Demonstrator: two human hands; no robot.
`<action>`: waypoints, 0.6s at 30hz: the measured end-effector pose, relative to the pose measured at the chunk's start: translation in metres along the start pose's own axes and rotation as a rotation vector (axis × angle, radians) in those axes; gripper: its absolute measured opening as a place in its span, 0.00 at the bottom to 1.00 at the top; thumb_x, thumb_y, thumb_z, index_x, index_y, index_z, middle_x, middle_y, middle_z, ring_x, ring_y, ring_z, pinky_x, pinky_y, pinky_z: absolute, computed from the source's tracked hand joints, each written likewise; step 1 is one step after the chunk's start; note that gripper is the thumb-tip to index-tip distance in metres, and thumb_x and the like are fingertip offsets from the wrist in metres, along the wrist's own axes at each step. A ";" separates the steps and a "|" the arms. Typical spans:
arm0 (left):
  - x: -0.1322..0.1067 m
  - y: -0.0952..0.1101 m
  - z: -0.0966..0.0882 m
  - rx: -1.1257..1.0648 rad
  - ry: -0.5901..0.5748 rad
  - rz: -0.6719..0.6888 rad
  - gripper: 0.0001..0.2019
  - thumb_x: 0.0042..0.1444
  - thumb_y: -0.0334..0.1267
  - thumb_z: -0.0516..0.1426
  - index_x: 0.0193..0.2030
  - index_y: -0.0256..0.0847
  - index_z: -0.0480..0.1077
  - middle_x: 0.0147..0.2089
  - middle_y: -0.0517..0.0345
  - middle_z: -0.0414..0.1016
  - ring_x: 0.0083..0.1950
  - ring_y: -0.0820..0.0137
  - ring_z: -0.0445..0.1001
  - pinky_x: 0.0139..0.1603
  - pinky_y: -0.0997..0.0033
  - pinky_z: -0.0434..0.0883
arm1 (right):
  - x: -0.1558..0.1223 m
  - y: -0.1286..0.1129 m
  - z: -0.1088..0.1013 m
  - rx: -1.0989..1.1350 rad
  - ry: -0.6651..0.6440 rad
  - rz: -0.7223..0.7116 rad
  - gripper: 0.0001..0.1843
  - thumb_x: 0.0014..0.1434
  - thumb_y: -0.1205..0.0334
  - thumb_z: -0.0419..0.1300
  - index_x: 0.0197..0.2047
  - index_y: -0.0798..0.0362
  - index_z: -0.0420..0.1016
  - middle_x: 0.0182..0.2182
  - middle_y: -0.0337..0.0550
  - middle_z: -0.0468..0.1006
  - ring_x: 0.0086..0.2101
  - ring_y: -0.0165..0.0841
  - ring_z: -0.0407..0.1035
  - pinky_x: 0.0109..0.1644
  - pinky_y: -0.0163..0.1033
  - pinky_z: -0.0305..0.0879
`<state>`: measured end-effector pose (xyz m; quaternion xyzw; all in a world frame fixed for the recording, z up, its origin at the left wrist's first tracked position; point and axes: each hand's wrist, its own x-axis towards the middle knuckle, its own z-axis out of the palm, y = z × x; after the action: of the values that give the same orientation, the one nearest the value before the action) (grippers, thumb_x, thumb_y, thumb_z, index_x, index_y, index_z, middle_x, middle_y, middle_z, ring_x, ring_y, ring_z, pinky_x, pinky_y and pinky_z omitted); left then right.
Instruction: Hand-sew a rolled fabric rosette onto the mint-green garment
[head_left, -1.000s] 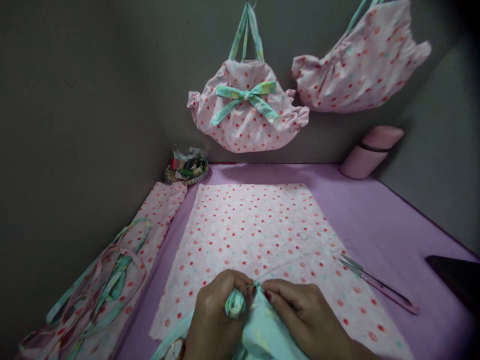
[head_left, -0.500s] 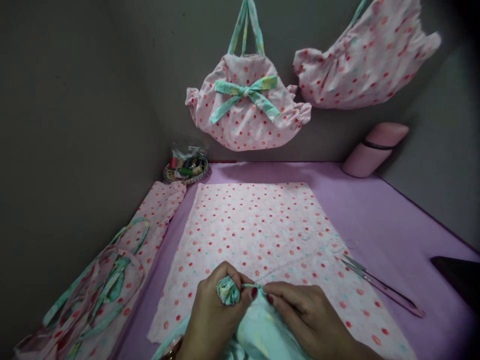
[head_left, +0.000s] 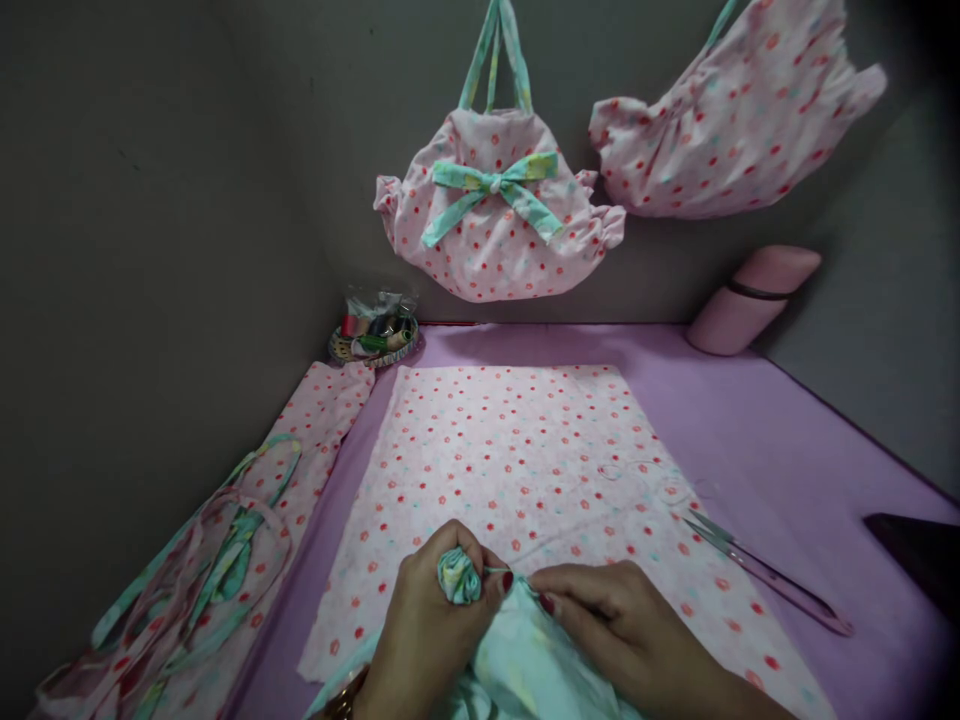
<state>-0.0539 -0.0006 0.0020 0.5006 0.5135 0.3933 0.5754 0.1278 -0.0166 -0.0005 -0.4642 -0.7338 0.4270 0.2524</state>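
Mint green fabric (head_left: 529, 650) with pale yellow patches hangs between my two hands at the bottom middle. My left hand (head_left: 439, 610) is closed around one gathered part of it, and a pleated bunch (head_left: 459, 576) pokes out above the fist. At the fabric's upper edge, my right hand (head_left: 619, 625) pinches with thumb and forefinger. The fingertips of both hands are close together. Whether a needle is between the right fingers cannot be made out. A thin pale thread (head_left: 574, 525) runs from near the fingertips across the dotted pink cloth (head_left: 495, 440) beneath.
Scissors (head_left: 772, 575) lie at the right, partly on the cloth. Folded dotted fabric (head_left: 330, 400) with straps (head_left: 232, 550) lies left. A basket of thread spools (head_left: 375, 340) and a pink bottle (head_left: 750, 300) stand at the back. Dotted bags (head_left: 495, 240) hang above; a dark object (head_left: 915, 550) lies far right.
My right thumb and forefinger have shifted slightly along the edge of the mint fabric. My left hand keeps its grip. The whole view has moved very slightly.
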 end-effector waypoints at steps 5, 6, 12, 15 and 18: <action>0.003 -0.002 0.000 -0.100 -0.101 -0.075 0.14 0.46 0.32 0.60 0.24 0.41 0.55 0.27 0.58 0.74 0.26 0.74 0.68 0.26 0.76 0.62 | 0.001 0.002 -0.006 0.106 -0.060 0.032 0.15 0.61 0.63 0.50 0.34 0.55 0.78 0.26 0.40 0.78 0.26 0.30 0.69 0.29 0.31 0.61; 0.004 -0.001 0.000 -0.119 -0.121 -0.086 0.14 0.46 0.32 0.60 0.24 0.41 0.55 0.28 0.58 0.74 0.26 0.74 0.68 0.26 0.76 0.62 | 0.001 0.004 -0.007 0.138 -0.074 0.029 0.15 0.61 0.63 0.51 0.36 0.55 0.78 0.26 0.40 0.78 0.27 0.30 0.69 0.29 0.31 0.61; 0.006 0.007 -0.004 -0.154 -0.240 -0.122 0.16 0.47 0.34 0.61 0.25 0.40 0.54 0.27 0.60 0.71 0.25 0.77 0.63 0.26 0.77 0.59 | 0.003 0.006 -0.012 0.297 -0.125 0.032 0.15 0.61 0.57 0.53 0.36 0.55 0.80 0.22 0.37 0.72 0.22 0.26 0.60 0.25 0.30 0.53; 0.005 0.007 -0.005 -0.226 -0.295 -0.146 0.17 0.47 0.34 0.62 0.25 0.40 0.54 0.28 0.60 0.70 0.27 0.77 0.63 0.27 0.77 0.59 | 0.004 0.002 -0.016 0.338 -0.182 0.029 0.16 0.61 0.57 0.53 0.32 0.56 0.79 0.19 0.34 0.63 0.21 0.24 0.52 0.23 0.30 0.49; 0.006 0.005 -0.006 -0.261 -0.348 -0.147 0.18 0.47 0.35 0.63 0.25 0.40 0.54 0.28 0.60 0.70 0.27 0.77 0.63 0.27 0.78 0.58 | 0.004 -0.001 -0.019 0.380 -0.217 0.020 0.16 0.61 0.57 0.53 0.29 0.55 0.78 0.18 0.32 0.57 0.21 0.24 0.48 0.24 0.30 0.48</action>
<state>-0.0587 0.0068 0.0064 0.4434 0.3865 0.3212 0.7422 0.1403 -0.0057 0.0095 -0.3670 -0.6584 0.6075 0.2506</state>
